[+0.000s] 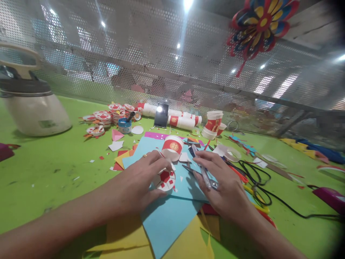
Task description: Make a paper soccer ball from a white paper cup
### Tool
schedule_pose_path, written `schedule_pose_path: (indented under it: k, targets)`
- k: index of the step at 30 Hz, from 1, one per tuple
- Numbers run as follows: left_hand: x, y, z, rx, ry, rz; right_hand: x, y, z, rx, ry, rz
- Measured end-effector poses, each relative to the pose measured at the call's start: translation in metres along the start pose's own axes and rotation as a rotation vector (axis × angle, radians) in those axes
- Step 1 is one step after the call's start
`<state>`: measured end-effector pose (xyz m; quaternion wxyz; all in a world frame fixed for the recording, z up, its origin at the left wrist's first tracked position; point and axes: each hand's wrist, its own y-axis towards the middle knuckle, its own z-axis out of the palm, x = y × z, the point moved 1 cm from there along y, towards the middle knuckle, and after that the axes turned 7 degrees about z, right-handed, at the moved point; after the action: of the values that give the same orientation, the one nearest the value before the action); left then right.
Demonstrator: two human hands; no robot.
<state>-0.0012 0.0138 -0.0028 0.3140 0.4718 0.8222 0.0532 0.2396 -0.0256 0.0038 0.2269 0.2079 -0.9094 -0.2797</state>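
Observation:
My left hand [145,176] grips a small round white piece [165,179] with a red pattern, its face turned toward me. My right hand [215,176] has its fingers around a slim clear pen-like tool [204,172]. Dark-bladed scissors [190,169] lie at the right hand's fingers, their pivot under the palm side. Just beyond the hands a red and white paper cup [173,146] stands on light blue paper [175,216], among small paper scraps.
A kettle [35,108] stands at the far left. Patterned red and white discs [102,117], a blue jar [124,126], a phone [161,115] and stacked cups [212,124] line the back. Black cable [258,180] and a purple tool [330,199] lie right.

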Motion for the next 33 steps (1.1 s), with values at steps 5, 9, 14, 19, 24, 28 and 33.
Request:
schedule_pose_path:
  k: [5, 9, 14, 19, 24, 28, 33]
  targets:
    - [-0.0003, -0.0008, 0.0005, 0.011, 0.013, 0.003, -0.0002, 0.0001, 0.0000, 0.011, -0.003, 0.004]
    - [0.0011, -0.0003, 0.0020, -0.007, 0.020, 0.010, 0.0003, 0.0004, 0.0003, 0.000, -0.003, 0.002]
    - [0.0022, 0.0006, 0.0024, -0.005, 0.015, 0.011, -0.0001, -0.0004, 0.0005, 0.000, 0.003, 0.004]
    - [0.0013, 0.0007, 0.0013, 0.026, 0.008, -0.017, 0.0003, -0.0006, 0.0002, 0.003, 0.003, 0.009]
    - [0.0023, -0.0001, 0.0021, 0.023, 0.020, -0.009, 0.0007, -0.0001, 0.0005, -0.003, 0.004, 0.002]
    - [0.0023, -0.0003, 0.0024, 0.022, 0.023, -0.007, 0.0012, -0.0002, 0.0004, 0.002, -0.006, 0.009]
    - [-0.0007, -0.0002, 0.0006, 0.038, 0.037, -0.018, 0.0025, 0.0000, -0.0003, 0.010, -0.004, 0.020]
